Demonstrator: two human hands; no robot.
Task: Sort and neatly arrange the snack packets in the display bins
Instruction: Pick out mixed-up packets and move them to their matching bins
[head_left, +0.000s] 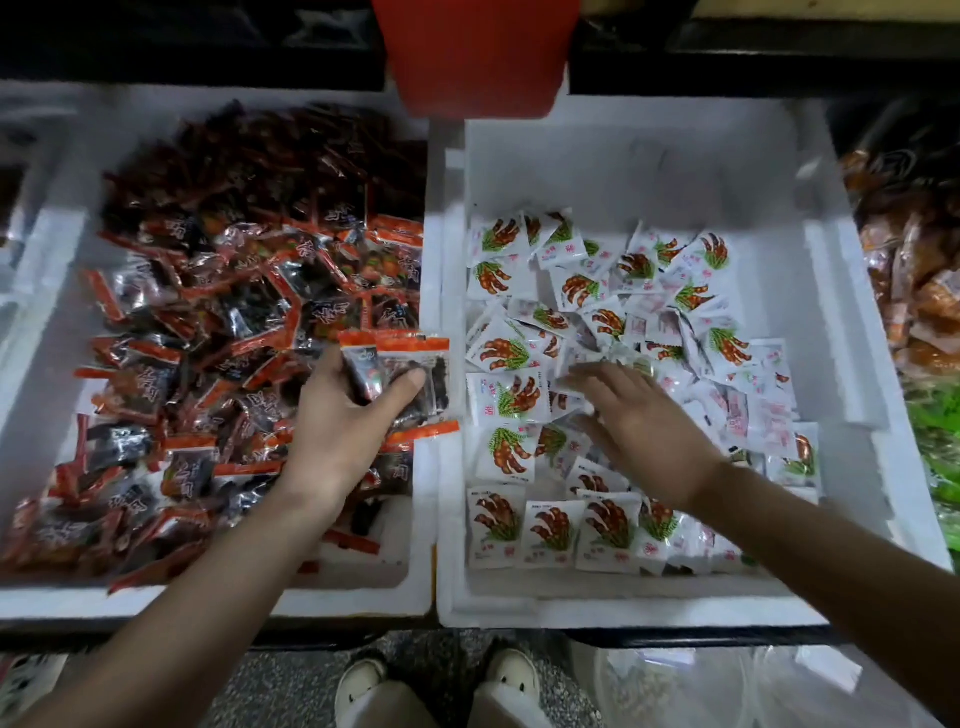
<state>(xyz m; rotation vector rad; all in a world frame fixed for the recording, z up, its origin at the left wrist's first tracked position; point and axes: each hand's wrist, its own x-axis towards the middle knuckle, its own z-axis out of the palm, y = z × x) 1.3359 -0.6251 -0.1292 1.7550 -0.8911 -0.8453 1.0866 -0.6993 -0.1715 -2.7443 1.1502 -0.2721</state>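
Left bin (62, 603) and right bin (649, 156) sitting side by side, walls touching. Packet heap (234, 291) filling left bin; sachets (519, 400) lying across right bin's floor. Tub (475, 52) standing behind their junction.

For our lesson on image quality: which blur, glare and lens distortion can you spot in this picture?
Head view: the wide lens bows the rim of the right bin; the right hand shows motion blur at its fingertips, the left hand, gripping dark packets, looks sharper; glossy wrappers in the left bin glint; the top edge lies in shadow.
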